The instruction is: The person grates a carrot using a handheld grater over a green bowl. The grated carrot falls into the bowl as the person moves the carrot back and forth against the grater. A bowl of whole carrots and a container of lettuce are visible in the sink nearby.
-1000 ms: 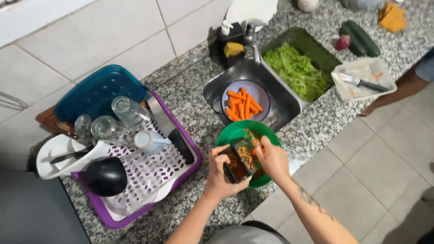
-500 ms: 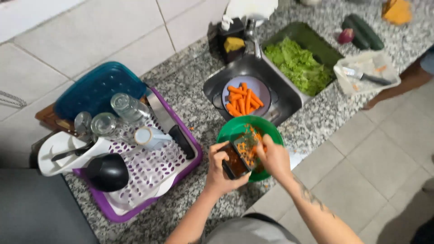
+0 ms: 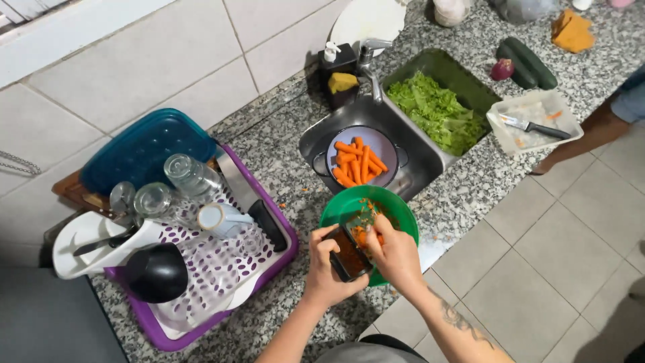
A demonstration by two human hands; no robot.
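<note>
Green bowl (image 3: 396,208) at the desk's (image 3: 282,161) front edge, grated carrot inside. Left hand (image 3: 327,269) grips a dark grater (image 3: 348,254) over it; right hand (image 3: 396,255) presses a carrot piece (image 3: 361,235) against it. Behind, the sink (image 3: 410,178) holds a strainer of carrot sticks (image 3: 359,161); green tub of lettuce (image 3: 437,111) alongside. Purple dish rack (image 3: 222,275) crowds the left; narrow bare granite between.

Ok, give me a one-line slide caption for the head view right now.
Left hand steadies a dark grater over a green bowl while the right hand presses a carrot against it.
</note>
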